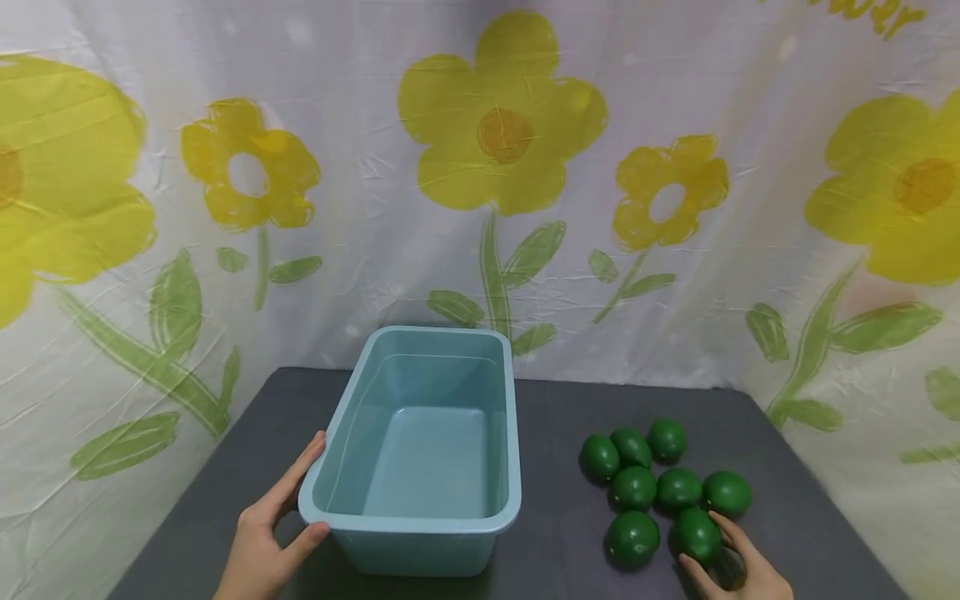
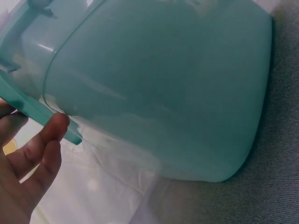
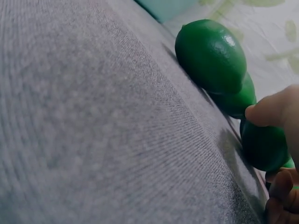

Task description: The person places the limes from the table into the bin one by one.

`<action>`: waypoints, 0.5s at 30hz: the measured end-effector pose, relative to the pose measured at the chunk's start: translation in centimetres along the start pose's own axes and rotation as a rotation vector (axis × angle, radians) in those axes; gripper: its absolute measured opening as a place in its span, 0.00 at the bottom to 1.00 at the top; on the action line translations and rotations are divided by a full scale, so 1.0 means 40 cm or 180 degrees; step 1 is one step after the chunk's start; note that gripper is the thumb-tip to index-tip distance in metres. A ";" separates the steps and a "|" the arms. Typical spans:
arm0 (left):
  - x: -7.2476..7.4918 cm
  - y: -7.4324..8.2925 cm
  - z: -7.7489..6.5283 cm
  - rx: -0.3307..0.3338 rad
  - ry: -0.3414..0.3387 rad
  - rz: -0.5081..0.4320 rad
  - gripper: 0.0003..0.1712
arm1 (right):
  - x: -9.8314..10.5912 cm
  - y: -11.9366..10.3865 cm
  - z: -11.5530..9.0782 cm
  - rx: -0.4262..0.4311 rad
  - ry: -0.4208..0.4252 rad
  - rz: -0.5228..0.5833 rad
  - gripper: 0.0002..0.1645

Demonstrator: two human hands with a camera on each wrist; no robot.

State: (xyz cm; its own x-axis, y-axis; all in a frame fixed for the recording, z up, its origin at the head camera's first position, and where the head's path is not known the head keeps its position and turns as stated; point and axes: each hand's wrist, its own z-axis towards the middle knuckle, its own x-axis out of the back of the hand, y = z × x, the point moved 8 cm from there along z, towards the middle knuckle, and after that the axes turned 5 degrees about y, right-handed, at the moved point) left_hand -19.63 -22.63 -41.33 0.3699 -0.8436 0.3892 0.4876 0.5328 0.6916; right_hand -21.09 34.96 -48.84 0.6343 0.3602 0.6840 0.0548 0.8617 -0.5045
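Note:
A light blue plastic basin stands left of centre on the dark table, with nothing inside it. My left hand holds its near left corner, fingers along the left side and thumb at the front rim. Close up in the left wrist view, fingertips touch the basin's rim. On the right, my right hand grips a green lime between thumb and fingers at the near edge of a group. That lime still appears low, by the cloth. Another lime lies just left of it.
Several more limes lie close together behind the held one, some touching. Dark grey cloth covers the table. A white curtain with yellow flowers hangs behind and along both sides.

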 end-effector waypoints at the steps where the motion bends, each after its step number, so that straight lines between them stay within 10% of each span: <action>1: 0.000 0.000 -0.001 -0.0003 0.0008 -0.0018 0.50 | -0.001 0.000 -0.001 -0.0014 -0.0017 -0.0011 0.43; 15: -0.003 0.005 -0.007 -0.0038 0.0056 -0.0089 0.49 | -0.031 0.039 -0.005 -0.0493 -0.0114 0.0467 0.42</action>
State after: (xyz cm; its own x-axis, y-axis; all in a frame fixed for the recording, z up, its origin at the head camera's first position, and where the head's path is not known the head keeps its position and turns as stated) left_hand -19.37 -22.40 -41.40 0.3699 -0.8570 0.3588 0.5073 0.5099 0.6948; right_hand -21.64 35.78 -50.59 0.6167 0.4926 0.6141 0.0835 0.7347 -0.6732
